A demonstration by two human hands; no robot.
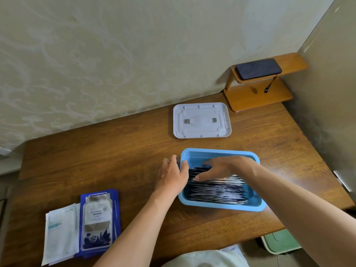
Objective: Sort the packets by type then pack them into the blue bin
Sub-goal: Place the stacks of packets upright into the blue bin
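A blue bin [221, 205] stands on the wooden table [115, 151], holding a row of dark packets [217, 191] set on edge. My left hand [171, 174] grips the bin's left rim, thumb over the edge. My right hand [217, 167] reaches into the bin from the right and holds the far end of the packet row, fingers curled behind it and thumb in front. At the front left lies a stack of blue-and-white packets [98, 224], and beside it a stack of white packets [59, 234].
A white lid [201, 120] lies upside down behind the bin. At the back right stands a small wooden shelf [260, 93] with a dark phone-like device [258, 68] on top. A wall runs along the table's far edge and right side.
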